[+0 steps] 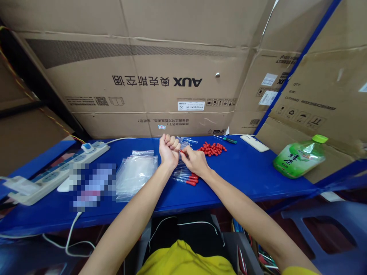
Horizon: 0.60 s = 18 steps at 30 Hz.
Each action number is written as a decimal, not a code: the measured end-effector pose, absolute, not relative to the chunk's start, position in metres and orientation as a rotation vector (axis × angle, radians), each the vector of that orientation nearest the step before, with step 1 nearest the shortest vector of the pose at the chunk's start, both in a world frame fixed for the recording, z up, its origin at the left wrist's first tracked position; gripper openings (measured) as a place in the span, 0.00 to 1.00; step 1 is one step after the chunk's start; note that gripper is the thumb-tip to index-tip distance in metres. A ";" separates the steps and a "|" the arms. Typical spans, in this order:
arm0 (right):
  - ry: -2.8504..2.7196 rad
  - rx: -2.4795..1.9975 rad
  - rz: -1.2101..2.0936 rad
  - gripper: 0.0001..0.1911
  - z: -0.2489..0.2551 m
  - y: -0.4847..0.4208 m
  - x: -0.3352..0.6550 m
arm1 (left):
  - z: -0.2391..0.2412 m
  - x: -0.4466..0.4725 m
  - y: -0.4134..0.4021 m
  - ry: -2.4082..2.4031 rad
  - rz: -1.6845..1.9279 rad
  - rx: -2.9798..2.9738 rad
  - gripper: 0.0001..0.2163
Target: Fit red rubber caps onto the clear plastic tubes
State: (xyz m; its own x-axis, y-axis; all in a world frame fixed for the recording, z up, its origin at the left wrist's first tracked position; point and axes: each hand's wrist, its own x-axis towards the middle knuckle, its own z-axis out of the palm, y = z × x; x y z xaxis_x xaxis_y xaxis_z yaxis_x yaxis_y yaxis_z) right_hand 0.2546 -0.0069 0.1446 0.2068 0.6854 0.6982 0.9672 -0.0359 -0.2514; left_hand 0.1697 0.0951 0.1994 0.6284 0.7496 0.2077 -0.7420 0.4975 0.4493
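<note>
- Head view: we see our right hand with thumb and forefinger pinched on a small red bulb, which sits at its fingertips, on the side facing our left hand.
- Our left hand has its fingers curled inward; whether they grip a tube, we cannot tell.
- Just on the near side of our right hand, red-ended tubes lie on the tabletop, long axes running roughly left to right, red ends toward our right forearm.
- Beyond both hands, clear tubes lie roughly crosswise too.
- Right of our right hand and slightly beyond it is a heap of red bulbs; that hand is the nearer one.
- Left of our left hand, we have clear plastic bags.
</note>
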 end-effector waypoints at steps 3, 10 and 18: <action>-1.565 -1.818 -0.573 0.10 0.145 -0.007 0.255 | 0.200 0.170 0.094 0.036 0.913 0.562 0.23; -1.575 -1.800 -0.566 0.10 0.146 -0.008 0.255 | 0.200 0.170 0.092 0.026 0.929 0.565 0.24; -1.573 -1.858 -0.615 0.10 0.151 -0.008 0.249 | 0.196 0.170 0.096 -0.022 0.892 0.419 0.22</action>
State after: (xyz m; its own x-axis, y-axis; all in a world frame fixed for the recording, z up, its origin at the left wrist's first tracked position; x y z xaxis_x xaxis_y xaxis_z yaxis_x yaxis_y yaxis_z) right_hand 0.2495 -0.0083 0.1507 0.1822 0.6933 0.6973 0.9824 -0.0982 -0.1590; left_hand 0.1705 0.0958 0.1964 0.6334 0.7499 0.1909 -0.7585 0.5528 0.3452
